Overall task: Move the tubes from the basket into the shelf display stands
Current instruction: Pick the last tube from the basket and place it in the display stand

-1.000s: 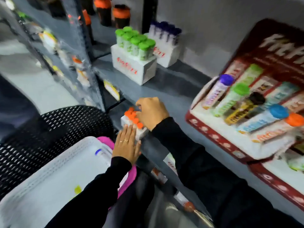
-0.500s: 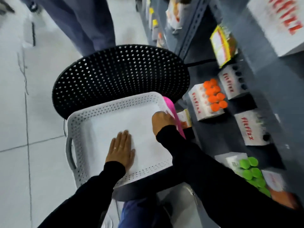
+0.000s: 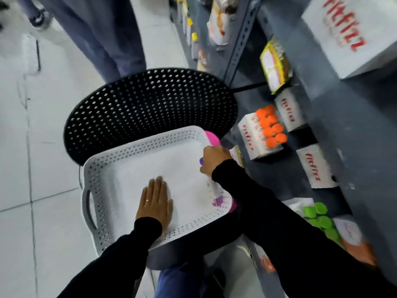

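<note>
A white perforated basket rests on a black perforated chair. My left hand lies flat, fingers together, on the basket's floor. My right hand is closed at the basket's right side, with a purple cap showing at its fingers. A blurred tube with a purple cap lies in the basket's right corner, partly under my sleeve. On the lower shelf a white display stand holds several orange-capped tubes. Empty white stands sit beside it.
A stand with green-capped tubes sits nearer me on the shelf. A large white box stands on the upper shelf. Another person's legs stand behind the chair. A pink object pokes out beside the basket.
My view swung from the shelf down to the basket. My right hand left the orange-capped stand and came into the basket's right side; my left hand moved onto the basket's floor.
</note>
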Action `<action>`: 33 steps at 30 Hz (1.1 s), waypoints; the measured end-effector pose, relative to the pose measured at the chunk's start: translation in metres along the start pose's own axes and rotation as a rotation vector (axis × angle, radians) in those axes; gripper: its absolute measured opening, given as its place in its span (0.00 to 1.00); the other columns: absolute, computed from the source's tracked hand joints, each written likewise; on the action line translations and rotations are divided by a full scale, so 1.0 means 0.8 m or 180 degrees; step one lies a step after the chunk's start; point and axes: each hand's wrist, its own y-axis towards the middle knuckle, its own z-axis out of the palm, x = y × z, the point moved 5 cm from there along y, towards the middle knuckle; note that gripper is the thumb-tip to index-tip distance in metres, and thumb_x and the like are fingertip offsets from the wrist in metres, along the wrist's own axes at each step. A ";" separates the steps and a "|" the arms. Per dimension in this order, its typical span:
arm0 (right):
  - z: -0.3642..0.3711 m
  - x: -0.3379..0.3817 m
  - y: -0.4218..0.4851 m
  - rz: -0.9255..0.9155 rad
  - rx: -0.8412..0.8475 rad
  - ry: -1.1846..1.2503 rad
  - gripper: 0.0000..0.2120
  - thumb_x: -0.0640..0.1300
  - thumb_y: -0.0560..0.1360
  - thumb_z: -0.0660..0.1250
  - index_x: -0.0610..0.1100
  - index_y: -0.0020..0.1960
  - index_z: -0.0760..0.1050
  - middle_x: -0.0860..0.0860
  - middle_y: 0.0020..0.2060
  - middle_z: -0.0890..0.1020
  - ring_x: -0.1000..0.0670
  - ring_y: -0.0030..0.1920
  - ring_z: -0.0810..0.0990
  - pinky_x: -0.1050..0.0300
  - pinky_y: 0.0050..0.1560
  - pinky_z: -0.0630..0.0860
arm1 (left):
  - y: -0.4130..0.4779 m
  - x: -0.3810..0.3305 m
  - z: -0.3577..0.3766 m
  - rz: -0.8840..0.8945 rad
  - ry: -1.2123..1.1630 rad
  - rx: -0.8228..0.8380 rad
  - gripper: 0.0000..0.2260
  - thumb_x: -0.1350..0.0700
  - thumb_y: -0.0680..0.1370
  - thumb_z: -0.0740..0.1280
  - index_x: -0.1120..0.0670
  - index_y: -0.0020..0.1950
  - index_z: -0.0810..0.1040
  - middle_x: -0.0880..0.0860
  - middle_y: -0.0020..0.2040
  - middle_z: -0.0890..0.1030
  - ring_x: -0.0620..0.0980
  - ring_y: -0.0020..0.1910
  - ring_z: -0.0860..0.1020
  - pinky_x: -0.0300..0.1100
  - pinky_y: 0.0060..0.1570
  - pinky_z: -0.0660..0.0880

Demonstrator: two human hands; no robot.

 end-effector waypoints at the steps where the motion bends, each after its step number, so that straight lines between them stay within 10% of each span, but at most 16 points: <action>1: -0.018 -0.009 -0.015 0.0010 -0.0048 0.0026 0.15 0.40 0.77 0.65 0.36 0.62 0.74 0.43 0.62 0.77 0.42 0.62 0.76 0.54 0.58 0.75 | 0.001 -0.006 -0.006 -0.0021 -0.0062 -0.0029 0.30 0.46 0.77 0.43 0.66 0.69 0.63 0.60 0.72 0.61 0.61 0.72 0.59 0.44 0.70 0.38; 9: -0.151 -0.084 -0.171 0.0494 -0.0919 0.0079 0.19 0.48 0.72 0.70 0.41 0.60 0.75 0.41 0.59 0.79 0.40 0.59 0.77 0.54 0.55 0.75 | 0.054 -0.159 -0.121 0.1147 -0.0154 -0.0668 0.25 0.53 0.74 0.51 0.69 0.62 0.71 0.67 0.63 0.73 0.65 0.62 0.73 0.49 0.64 0.56; 13: -0.203 -0.123 -0.274 0.0867 -0.1396 0.0133 0.14 0.51 0.73 0.68 0.41 0.37 0.73 0.40 0.54 0.81 0.40 0.55 0.79 0.56 0.44 0.70 | 0.042 -0.283 -0.208 0.1966 -0.0535 -0.1280 0.24 0.54 0.74 0.53 0.69 0.63 0.69 0.69 0.64 0.72 0.66 0.64 0.70 0.48 0.66 0.53; 17: -0.227 -0.156 -0.370 0.1023 -0.1745 0.0160 0.08 0.45 0.72 0.70 0.41 0.43 0.77 0.41 0.50 0.83 0.42 0.55 0.81 0.58 0.49 0.74 | 0.002 -0.380 -0.245 0.2558 -0.0568 -0.1401 0.25 0.52 0.74 0.52 0.68 0.63 0.70 0.68 0.65 0.71 0.68 0.65 0.69 0.53 0.68 0.58; 21: -0.228 -0.178 -0.441 0.0968 -0.1763 0.0059 0.12 0.36 0.71 0.66 0.45 0.52 0.82 0.50 0.40 0.79 0.46 0.47 0.79 0.60 0.43 0.73 | -0.038 -0.443 -0.235 0.2829 -0.0434 -0.1058 0.28 0.48 0.74 0.50 0.67 0.62 0.72 0.66 0.64 0.74 0.67 0.65 0.69 0.63 0.63 0.65; 27: -0.222 -0.208 -0.503 0.1102 -0.2033 -0.0024 0.09 0.42 0.73 0.65 0.48 0.35 0.79 0.48 0.34 0.76 0.45 0.41 0.75 0.60 0.31 0.66 | -0.074 -0.481 -0.214 0.2662 -0.0174 -0.0878 0.36 0.42 0.72 0.40 0.63 0.71 0.61 0.60 0.74 0.61 0.58 0.74 0.55 0.52 0.73 0.49; 33: -0.213 -0.229 -0.526 0.1207 -0.2069 0.0022 0.10 0.37 0.72 0.67 0.41 0.51 0.82 0.45 0.49 0.84 0.46 0.48 0.80 0.60 0.32 0.67 | -0.073 -0.481 -0.210 0.2541 -0.0072 -0.0918 0.34 0.43 0.72 0.40 0.62 0.72 0.59 0.59 0.74 0.59 0.57 0.74 0.55 0.50 0.73 0.49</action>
